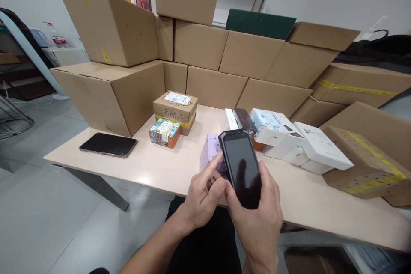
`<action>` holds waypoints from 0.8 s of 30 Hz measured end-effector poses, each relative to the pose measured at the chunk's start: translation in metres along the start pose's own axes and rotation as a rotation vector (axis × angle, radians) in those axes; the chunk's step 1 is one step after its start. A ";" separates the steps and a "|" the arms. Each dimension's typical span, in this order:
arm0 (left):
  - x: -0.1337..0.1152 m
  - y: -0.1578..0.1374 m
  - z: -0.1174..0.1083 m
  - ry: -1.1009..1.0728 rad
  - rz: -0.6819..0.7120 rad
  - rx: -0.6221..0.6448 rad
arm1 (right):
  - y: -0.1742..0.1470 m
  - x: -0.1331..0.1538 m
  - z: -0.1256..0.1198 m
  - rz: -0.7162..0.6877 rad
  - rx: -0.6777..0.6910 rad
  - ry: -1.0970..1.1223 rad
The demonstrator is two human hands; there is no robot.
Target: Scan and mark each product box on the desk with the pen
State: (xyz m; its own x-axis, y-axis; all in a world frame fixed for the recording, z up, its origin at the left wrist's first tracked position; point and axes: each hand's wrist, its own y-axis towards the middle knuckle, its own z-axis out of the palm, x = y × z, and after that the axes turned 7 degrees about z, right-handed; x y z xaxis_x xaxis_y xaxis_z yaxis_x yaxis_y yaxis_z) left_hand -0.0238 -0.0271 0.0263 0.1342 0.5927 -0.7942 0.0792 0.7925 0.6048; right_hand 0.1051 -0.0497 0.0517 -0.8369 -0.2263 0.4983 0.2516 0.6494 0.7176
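- Right hand point(257, 227): clamped around the lower part of a black, rectangular handheld device point(240, 165) with a dark screen.
- Left hand point(204, 197): close beside the right, index fingertip at the device's left edge; I cannot tell whether it grips.
- Just beyond the hands: a lilac patterned box point(209, 150), partly hidden.
- Well left of both hands: a flat black smartphone point(108, 144).

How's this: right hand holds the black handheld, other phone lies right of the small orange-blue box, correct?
The other phone lies left, not right, of the small orange-blue box in the head view; the right hand does hold the black handheld.
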 end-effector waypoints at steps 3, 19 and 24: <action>0.001 -0.001 0.000 0.027 0.017 -0.005 | 0.000 -0.002 0.000 0.031 0.002 0.020; 0.023 0.004 -0.022 0.361 0.079 -0.261 | 0.015 -0.121 -0.036 0.658 0.243 -0.481; 0.024 0.017 -0.035 0.477 -0.111 -0.019 | 0.018 -0.155 -0.026 0.686 0.404 -0.605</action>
State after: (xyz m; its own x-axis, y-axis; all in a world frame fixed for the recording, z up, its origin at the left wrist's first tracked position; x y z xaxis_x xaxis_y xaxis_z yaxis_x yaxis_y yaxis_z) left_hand -0.0536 0.0060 0.0154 -0.3419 0.5013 -0.7949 0.0493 0.8543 0.5175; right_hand 0.2516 -0.0222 0.0000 -0.7076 0.6244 0.3308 0.6827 0.7248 0.0924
